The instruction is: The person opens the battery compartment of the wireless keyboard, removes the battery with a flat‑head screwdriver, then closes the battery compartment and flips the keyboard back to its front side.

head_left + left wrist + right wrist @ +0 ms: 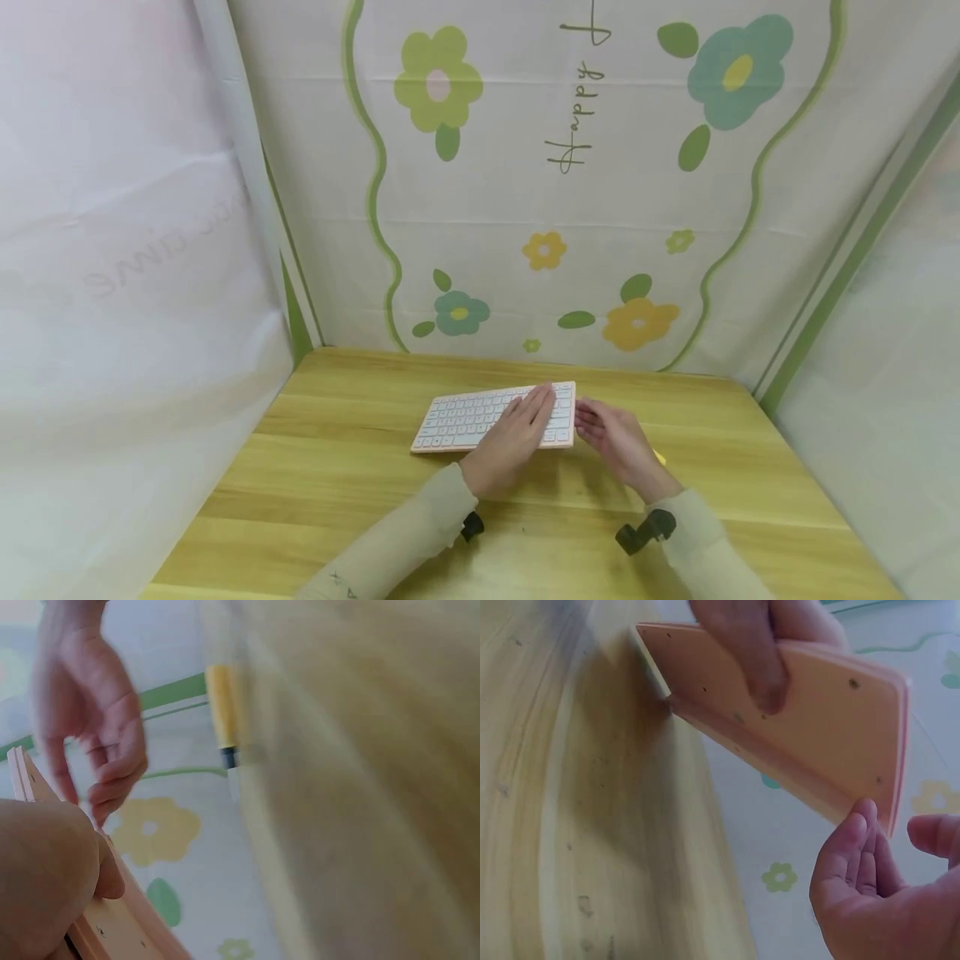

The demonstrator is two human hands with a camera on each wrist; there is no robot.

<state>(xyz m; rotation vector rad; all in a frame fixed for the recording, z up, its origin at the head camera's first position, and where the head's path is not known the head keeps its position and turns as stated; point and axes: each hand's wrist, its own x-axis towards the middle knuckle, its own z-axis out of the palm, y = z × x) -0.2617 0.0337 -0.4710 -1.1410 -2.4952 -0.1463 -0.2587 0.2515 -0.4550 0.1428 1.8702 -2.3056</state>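
Observation:
A white-keyed keyboard [465, 417] with a pink frame is held up off the wooden table, its right end raised. My left hand [513, 433] grips it near the right end, fingers laid across the keys. From the right wrist view, the left thumb [769, 694] presses against the pink underside [825, 712], which has small dark spots. Beside the keyboard's right edge is my right hand [615, 437], fingers bent loosely and thumb apart. Its fingertips [862, 810] are close to a lower corner; whether they touch it I cannot tell.
A slim tool with a yellow handle [223, 709] and dark collar lies on the table, mostly hidden behind the right forearm in the head view. The wooden table [337, 517] meets a flower-printed cloth [480, 192] at the back, with cloth on both sides.

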